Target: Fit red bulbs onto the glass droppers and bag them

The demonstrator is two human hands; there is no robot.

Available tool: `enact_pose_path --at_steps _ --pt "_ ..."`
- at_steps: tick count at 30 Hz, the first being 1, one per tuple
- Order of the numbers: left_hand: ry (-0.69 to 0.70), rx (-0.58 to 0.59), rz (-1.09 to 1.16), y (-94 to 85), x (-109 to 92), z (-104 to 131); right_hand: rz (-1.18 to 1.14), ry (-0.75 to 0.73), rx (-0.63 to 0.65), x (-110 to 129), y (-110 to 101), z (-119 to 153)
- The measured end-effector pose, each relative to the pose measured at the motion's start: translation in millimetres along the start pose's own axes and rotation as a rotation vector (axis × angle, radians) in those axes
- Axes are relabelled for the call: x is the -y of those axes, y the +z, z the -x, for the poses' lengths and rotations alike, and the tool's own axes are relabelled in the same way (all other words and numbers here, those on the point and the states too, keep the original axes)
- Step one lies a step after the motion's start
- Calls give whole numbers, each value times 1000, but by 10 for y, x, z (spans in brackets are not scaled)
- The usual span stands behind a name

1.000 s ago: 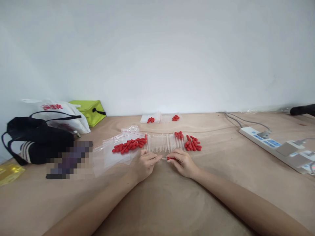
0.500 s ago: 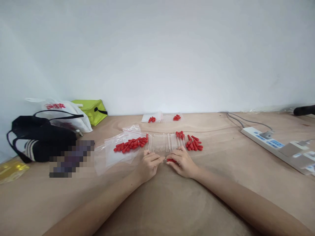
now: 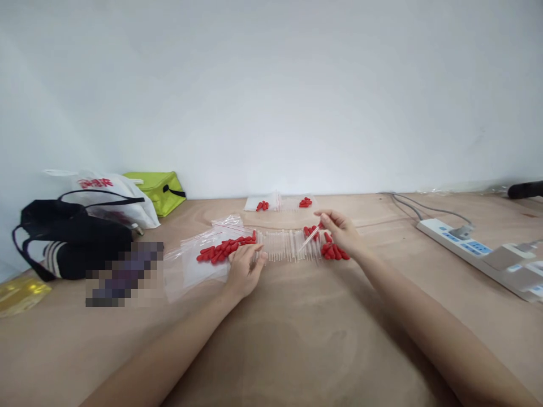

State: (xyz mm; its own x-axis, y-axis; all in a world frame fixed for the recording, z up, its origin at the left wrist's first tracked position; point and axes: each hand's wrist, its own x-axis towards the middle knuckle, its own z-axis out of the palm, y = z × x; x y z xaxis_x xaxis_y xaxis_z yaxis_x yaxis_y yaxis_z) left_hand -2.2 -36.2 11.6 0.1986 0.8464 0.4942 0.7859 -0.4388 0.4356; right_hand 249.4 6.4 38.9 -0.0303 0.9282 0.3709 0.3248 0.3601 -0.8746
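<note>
My right hand [image 3: 339, 229] pinches a glass dropper [image 3: 309, 238] by its red bulb end. The clear tube slants down and left over the right end of a row of clear glass tubes [image 3: 278, 244]. Red bulbs [image 3: 310, 232] show at the right end of that row. At its left end is my left hand [image 3: 245, 268], thumb and forefinger slightly apart beside the tubes. Loose red rubber bulbs [image 3: 220, 250] lie in a heap left of the row, partly behind the left hand. Another heap of red bulbs [image 3: 335, 251] lies below my right hand.
Clear zip bags [image 3: 195, 271] lie under and beside the left heap. Farther back are bags with red bulbs [image 3: 305, 202]. A black bag [image 3: 80, 237], a white plastic bag [image 3: 139, 209] and a lime-green bag [image 3: 155, 189] stand left; a power strip [image 3: 449, 240] lies right.
My right hand has risen away to the right, carrying the dropper from in front of the row to above its right end. The left hand has moved left and up to the row's left end.
</note>
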Motion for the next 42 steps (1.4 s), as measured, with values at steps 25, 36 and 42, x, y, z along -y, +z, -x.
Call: enact_pose_path --at_steps 25,36,42 --pt "-155 36 -428 53 21 -271 1023 449 206 -233 -234 -196" --pt "-219 160 -569 222 -104 -578 978 453 73 -206 -141 -174" --pt "-300 235 -562 241 -122 -673 881 265 -118 -132 -73 -86"
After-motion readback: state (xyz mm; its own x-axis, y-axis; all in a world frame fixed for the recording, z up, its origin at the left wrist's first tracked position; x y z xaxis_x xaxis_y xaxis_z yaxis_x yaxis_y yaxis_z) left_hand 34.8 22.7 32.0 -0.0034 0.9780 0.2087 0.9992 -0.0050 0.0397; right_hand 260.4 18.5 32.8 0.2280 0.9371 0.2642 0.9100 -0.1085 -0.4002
